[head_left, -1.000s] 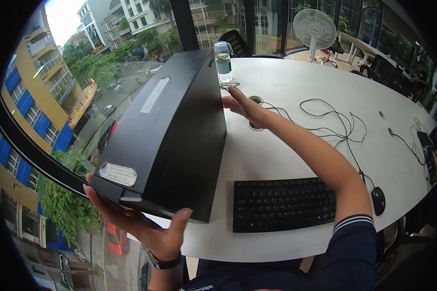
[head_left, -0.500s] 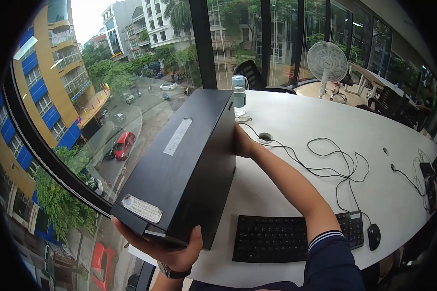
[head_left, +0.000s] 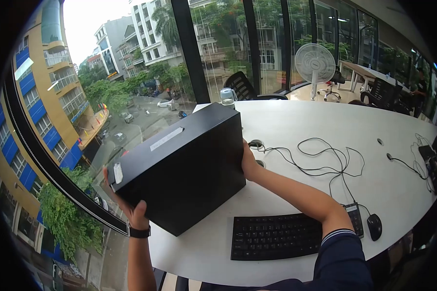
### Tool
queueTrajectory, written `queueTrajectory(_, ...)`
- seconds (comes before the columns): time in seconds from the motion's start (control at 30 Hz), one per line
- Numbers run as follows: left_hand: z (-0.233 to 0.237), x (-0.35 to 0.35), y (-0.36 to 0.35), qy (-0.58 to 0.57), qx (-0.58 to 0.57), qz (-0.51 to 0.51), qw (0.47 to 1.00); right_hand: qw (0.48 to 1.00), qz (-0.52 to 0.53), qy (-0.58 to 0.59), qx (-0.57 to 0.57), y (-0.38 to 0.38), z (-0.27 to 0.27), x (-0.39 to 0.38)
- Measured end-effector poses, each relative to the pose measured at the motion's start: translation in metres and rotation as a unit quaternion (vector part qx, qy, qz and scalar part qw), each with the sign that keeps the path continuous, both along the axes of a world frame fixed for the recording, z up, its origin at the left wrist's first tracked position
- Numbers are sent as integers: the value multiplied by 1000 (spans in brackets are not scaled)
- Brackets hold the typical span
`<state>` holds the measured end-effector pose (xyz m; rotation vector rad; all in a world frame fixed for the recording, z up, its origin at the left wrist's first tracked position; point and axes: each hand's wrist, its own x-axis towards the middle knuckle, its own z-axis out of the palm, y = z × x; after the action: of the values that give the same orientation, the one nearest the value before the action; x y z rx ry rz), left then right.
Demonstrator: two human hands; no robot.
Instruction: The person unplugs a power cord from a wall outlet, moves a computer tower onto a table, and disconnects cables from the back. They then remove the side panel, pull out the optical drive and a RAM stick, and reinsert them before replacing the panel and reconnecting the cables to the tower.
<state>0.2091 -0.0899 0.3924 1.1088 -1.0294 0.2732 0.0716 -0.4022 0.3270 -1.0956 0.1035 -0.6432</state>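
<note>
At the left side of the smooth white table [head_left: 296,121], as the head view shows, I have a big black box [head_left: 194,174], shaped like a brick, between my hands. My left hand [head_left: 132,212] wraps one end, thumb on the near side and fingers around the corner. My right hand [head_left: 249,162] presses the other end; its fingers are mostly hidden, so I cannot tell how they bend. I think I hold both ends because the box is wide and maybe heavy. Its sides look flat and hard, like painted metal, with a paper label [head_left: 166,139] on top. Near it lies a black plastic keyboard [head_left: 277,237], and thin, bendy cords [head_left: 342,171] curl behind.
</note>
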Motion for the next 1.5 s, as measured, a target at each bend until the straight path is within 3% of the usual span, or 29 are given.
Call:
queueTrajectory(0.13,-21,71,-18,75,4,-131,989,988,-145,45,20,31,12,-27)
queueTrajectory(0.23,-44,120,-31,85,15,-212,974,968,-234,87,-26,30,-11,-31)
queueTrajectory(0.3,-44,133,-47,56,7,-259,964,965,-252,59,-44,33,-17,-35)
queueTrajectory(0.43,-85,221,-62,126,59,-373,918,942,-316,48,-98,43,-24,-38)
queueTrajectory(0.5,-92,256,-65,157,73,-470,866,934,-331,70,-112,51,-14,-43)
queueTrajectory(0.6,-87,254,-60,135,31,-488,862,939,-289,100,-155,56,-12,-56)
queueTrajectory(0.7,-78,249,-43,143,10,-338,930,955,-176,169,-170,64,13,-100)
queueTrajectory(0.77,-44,198,-51,-28,12,-42,999,949,-137,209,-193,71,23,-133)
queueTrajectory(0.8,-24,172,-54,-103,12,82,991,920,-118,229,-296,69,28,-152)
queueTrajectory(0.83,-6,147,-56,-159,12,142,977,881,-95,244,-395,65,35,-173)
queueTrajectory(0.87,10,125,-59,-211,10,173,962,862,-28,314,-396,54,56,-192)
queueTrajectory(0.9,25,105,-64,-252,9,183,950,837,38,382,-391,36,74,-206)
queueTrajectory(0.97,48,75,-70,-306,13,155,939,815,-125,334,-457,-1,74,-220)
queueTrajectory(1.0,61,59,-75,-362,21,155,919,803,-144,320,-482,-15,71,-215)
queueTrajectory(1.07,94,7,-95,-525,85,198,823,774,-184,285,-535,-32,61,-198)
queueTrajectory(1.1,104,-24,-108,-575,121,214,780,816,-120,264,-500,-32,54,-189)
queueTrajectory(1.2,96,-74,-153,-469,142,110,865,896,71,243,-364,-38,45,-168)
queueTrajectory(1.3,89,-95,-175,-423,119,137,888,881,45,250,-399,-43,46,-177)
queueTrajectory(1.33,87,-96,-178,-413,107,144,893,831,9,220,-510,-41,50,-179)
queueTrajectory(1.4,85,-97,-182,-419,86,148,892,784,-38,287,-548,-61,57,-200)
queueTrajectory(1.43,85,-96,-184,-424,83,149,889,759,-61,324,-561,-76,58,-217)
queueTrajectory(1.5,82,-94,-185,-430,83,146,887,749,-132,433,-484,-130,54,-263)
